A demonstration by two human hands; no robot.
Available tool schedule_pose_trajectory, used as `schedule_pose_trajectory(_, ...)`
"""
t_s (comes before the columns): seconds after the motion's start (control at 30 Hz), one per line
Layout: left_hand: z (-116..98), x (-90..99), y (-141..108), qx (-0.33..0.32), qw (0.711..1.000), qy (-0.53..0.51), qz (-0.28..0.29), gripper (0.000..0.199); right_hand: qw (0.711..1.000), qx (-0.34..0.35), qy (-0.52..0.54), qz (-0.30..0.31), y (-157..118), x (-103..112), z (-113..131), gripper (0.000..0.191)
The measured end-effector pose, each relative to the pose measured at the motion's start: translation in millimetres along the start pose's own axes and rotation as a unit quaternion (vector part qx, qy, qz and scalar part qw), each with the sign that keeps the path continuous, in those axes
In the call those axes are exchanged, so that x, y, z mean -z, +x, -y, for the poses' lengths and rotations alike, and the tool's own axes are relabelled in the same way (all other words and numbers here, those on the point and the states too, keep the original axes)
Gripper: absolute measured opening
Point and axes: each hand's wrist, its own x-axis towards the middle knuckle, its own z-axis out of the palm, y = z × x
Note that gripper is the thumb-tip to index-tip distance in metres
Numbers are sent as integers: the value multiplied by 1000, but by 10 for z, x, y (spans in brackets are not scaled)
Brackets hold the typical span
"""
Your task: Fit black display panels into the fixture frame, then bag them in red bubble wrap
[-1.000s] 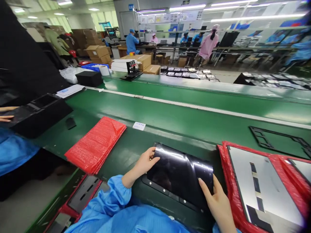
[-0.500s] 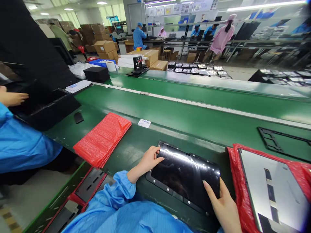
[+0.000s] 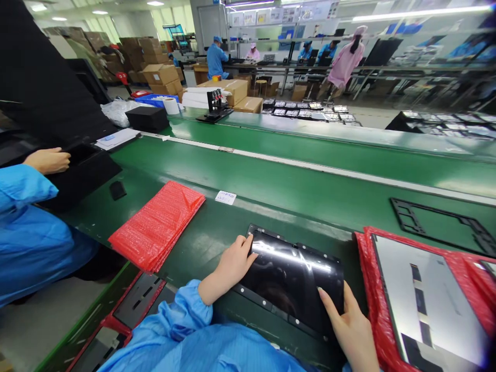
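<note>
A glossy black panel [image 3: 287,279] lies over a black frame [image 3: 264,304] with white dots along its edges, on the green work surface. My left hand [image 3: 232,263] grips the panel's left end, thumb on top. Around its right end my right hand [image 3: 351,320] is closed, with the thumb on the glossy face and the fingers at the edge. Right of that hand, a silver-backed panel [image 3: 437,294] with dark strips rests on red bubble wrap [image 3: 366,274].
Red bubble bags [image 3: 157,222] are stacked at left, near a co-worker's hand [image 3: 50,160] at a black box [image 3: 85,175]. A black open frame [image 3: 445,219] lies at right. A white label [image 3: 225,197] sits mid-table. Wrapped panels [image 3: 137,299] are at lower left.
The view has shifted slightly, and both my hands keep their hold on the panel. The co-worker's hand at the left has moved right, over the black box.
</note>
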Motion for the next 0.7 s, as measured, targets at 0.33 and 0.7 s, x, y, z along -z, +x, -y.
schedule_pose_trajectory(0.33,-59,-78,-68,-35,981,189,-2,42,996,-26,-36,80,71,8,13,85)
schedule_pose_trajectory(0.7,-205,103,36,-41,964,260,38,41,927,236,-291,23,244,101,13,56)
